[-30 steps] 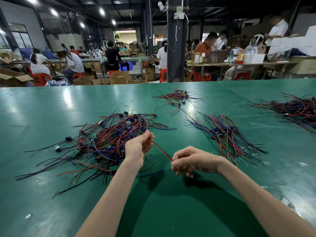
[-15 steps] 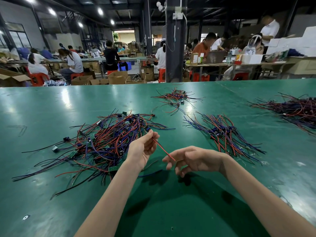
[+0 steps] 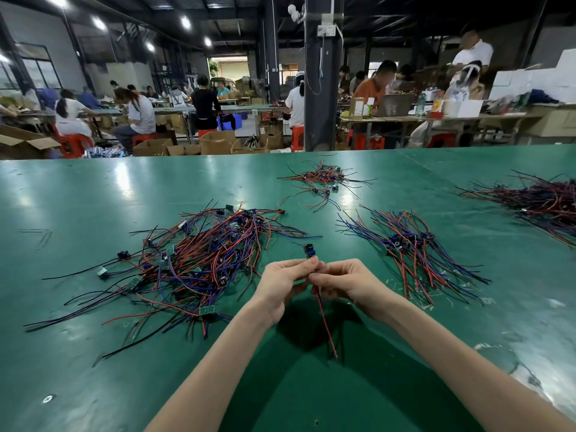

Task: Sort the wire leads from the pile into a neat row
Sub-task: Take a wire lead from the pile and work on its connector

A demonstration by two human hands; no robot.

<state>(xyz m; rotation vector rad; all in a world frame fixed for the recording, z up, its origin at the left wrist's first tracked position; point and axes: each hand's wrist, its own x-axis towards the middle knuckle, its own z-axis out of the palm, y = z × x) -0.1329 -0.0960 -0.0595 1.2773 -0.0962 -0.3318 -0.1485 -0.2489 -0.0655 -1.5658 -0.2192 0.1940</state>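
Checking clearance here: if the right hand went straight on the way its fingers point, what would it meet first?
The left hand: the right hand points left at it, both pinching one lead. Past it lies the pile, probably.

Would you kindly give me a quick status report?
Left hand, right hand pinch one lead. Pile left, row right. Nothing between lead and row.

You have four heaps of wire leads on one green table: one big tangled pile at near left, one straighter bunch right of centre, one small scatter far in the middle, and one dark heap at the far right edge. One single lead is pinched between your two hands, left hand and right hand. The leads inside each heap are too tangled to count.
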